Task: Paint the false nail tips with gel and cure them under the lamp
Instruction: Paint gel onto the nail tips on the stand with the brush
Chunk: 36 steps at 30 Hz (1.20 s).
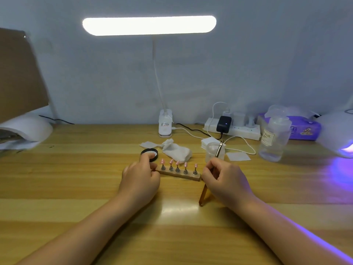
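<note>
mostly light, fragile stuff — five pink nail tips [177,163] perched on the wooden stand [179,175]. left hand [141,178] pinches its end; right hand [225,178] grips brush [217,152] — hold the base, not tips.

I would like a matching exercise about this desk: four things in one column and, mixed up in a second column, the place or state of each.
Things
1. brush
2. nail tips
3. curing lamp
4. black lid

Places or states
A. far right of the desk, glowing violet
B. behind the left hand, on the desk
C. gripped in the right hand
D. pink, in a row on the wooden holder

Pairs: 1-C, 2-D, 3-A, 4-B
</note>
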Each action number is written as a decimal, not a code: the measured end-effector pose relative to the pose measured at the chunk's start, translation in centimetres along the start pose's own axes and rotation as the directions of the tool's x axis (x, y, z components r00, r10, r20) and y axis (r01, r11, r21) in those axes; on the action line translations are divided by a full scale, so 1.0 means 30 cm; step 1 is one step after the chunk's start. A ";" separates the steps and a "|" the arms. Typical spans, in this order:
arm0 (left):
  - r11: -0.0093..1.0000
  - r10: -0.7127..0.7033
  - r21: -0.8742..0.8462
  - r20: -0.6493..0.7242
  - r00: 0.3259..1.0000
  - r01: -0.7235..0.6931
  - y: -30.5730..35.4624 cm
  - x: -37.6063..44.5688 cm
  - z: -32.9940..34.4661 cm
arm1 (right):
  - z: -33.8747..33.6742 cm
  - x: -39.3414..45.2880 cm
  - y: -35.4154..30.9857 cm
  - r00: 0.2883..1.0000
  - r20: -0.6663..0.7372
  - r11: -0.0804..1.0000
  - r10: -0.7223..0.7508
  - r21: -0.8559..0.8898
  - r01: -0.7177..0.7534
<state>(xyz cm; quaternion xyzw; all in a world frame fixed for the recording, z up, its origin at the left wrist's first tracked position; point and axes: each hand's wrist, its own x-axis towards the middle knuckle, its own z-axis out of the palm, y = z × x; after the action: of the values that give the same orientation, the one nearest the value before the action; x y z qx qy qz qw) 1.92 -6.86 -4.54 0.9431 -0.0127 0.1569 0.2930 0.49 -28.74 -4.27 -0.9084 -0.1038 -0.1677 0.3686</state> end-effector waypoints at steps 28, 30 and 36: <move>0.647 0.678 -0.243 -0.248 0.691 -0.722 0.082 -0.107 0.000 | 0.019 -0.053 -0.115 0.979 0.130 0.836 -0.156 0.546 0.060; 0.591 0.741 -0.198 -0.251 0.623 -0.782 0.088 -0.107 0.001 | 0.028 -0.059 -0.121 0.970 0.162 0.833 -0.178 0.550 0.061; 0.598 0.705 -0.247 -0.291 0.647 -0.762 0.082 -0.106 0.006 | 0.019 -0.063 -0.139 0.955 0.168 0.868 -0.243 0.477 0.137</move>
<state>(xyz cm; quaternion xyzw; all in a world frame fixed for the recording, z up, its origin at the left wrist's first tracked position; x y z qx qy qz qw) -1.33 -9.20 -4.29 0.7698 -0.4037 0.3352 0.3635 -2.44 -25.50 -2.73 -0.7932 -0.2707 -0.0712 0.5408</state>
